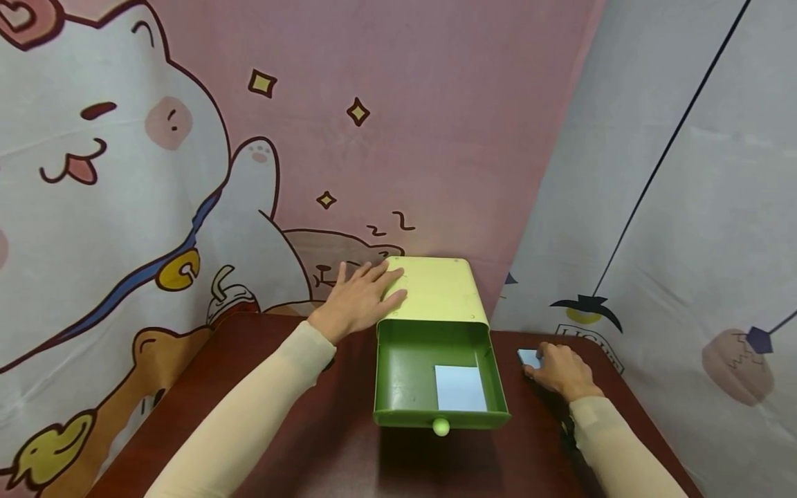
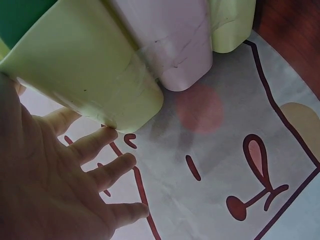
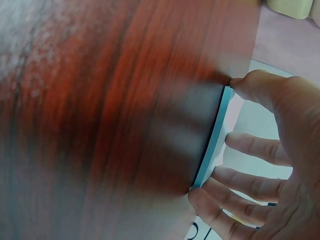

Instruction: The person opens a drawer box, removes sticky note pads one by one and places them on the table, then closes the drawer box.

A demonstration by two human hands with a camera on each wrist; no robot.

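Note:
My left hand [image 1: 356, 302] rests with fingers spread on the top left side of a pale yellow drawer cabinet [image 1: 438, 287]. In the left wrist view its fingertips lie along the rounded edge of the top yellow unit [image 2: 85, 65]. A green drawer [image 1: 405, 366] with a round light-green knob [image 1: 441, 427] is pulled out at the front. Inside its right part lies a light-blue square of paper [image 1: 461, 389]. To the right of the cabinet, my right hand [image 1: 562, 372] pinches a thin light-blue sticky note pad [image 3: 212, 137] by its ends, thumb opposite fingers, right at the table.
Dark red-brown wood makes up the tabletop [image 1: 336, 443]. A pink unit [image 2: 172, 45] and another yellow one [image 2: 232, 25] sit beneath the top unit. A cartoon-printed cloth [image 1: 473, 124] hangs behind and at the sides of the table.

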